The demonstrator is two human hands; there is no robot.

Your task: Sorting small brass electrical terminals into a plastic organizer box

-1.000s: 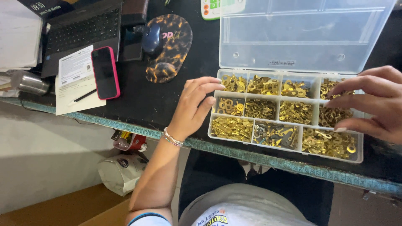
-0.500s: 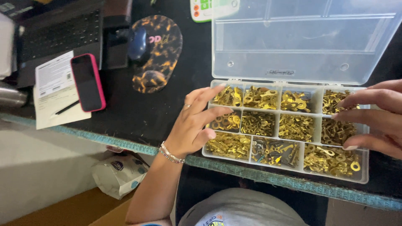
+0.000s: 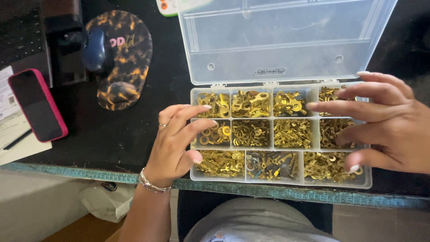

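1. A clear plastic box (image 3: pixel 280 179) with many little compartments sits at the near edge of the black counter (image 3: pixel 112 134). Its see-through lid (image 3: pixel 282 40) is open and lies flat behind it.
2. The compartments are full of small gold metal parts (image 3: pixel 293 133). One compartment in the front row holds darker, mixed parts (image 3: pixel 271 165).
3. The left hand (image 3: pixel 177 145) rests on the left end of the box. Its fingers are loosely bent and spread, and the fingertips (image 3: pixel 207 107) touch the left compartments. It holds nothing that can be seen.
4. The right hand (image 3: pixel 385 127) is over the right end of the box. Its fingers are stretched out wide and cover the right compartments. It grips nothing.
5. A bracelet (image 3: pixel 152 183) is on the left wrist.
6. A phone in a pink case (image 3: pixel 38 105) lies at the far left, on some papers (image 3: pixel 13 143).
7. A blue computer mouse (image 3: pixel 95 49) sits on a spotted brown mouse pad (image 3: pixel 130 67).
8. A measuring tape strip (image 3: pixel 268 190) runs along the front edge of the counter.
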